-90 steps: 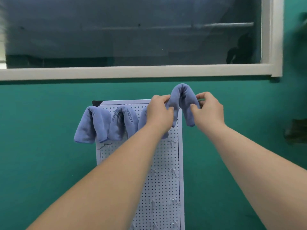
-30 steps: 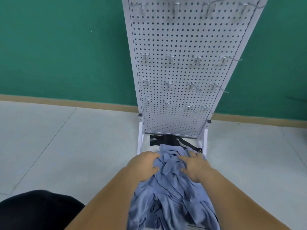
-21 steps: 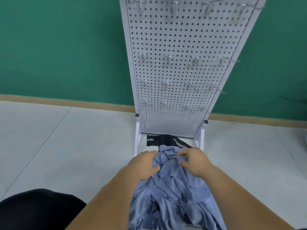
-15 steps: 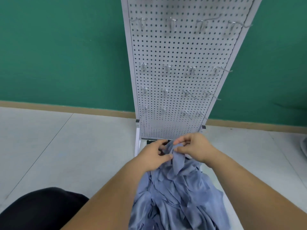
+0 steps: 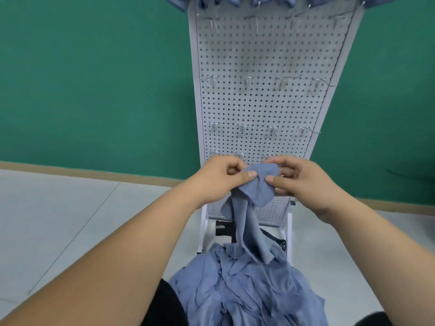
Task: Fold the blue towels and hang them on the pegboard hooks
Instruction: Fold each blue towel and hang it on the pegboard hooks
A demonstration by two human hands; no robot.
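I hold one blue towel [image 5: 249, 208] up by its top edge in front of the white pegboard [image 5: 266, 107]. My left hand [image 5: 221, 178] pinches the towel's left corner. My right hand [image 5: 301, 182] pinches the right corner. The towel hangs down crumpled into a pile of blue towels [image 5: 247, 288] on my lap. Several bare metal hooks [image 5: 247, 81] stick out of the board in rows. The bottoms of hung blue towels [image 5: 270, 1] show at the top edge of the frame.
The pegboard stands on white legs [image 5: 203, 231] on a pale tiled floor [image 5: 70, 220], against a green wall [image 5: 94, 78]. A black strap-like item [image 5: 223, 229] lies at the board's foot. My dark-clad knees show at the bottom.
My hands left the top row of the board, went down to the pile, gathered one towel and lifted it up in front of the board's lower rows.
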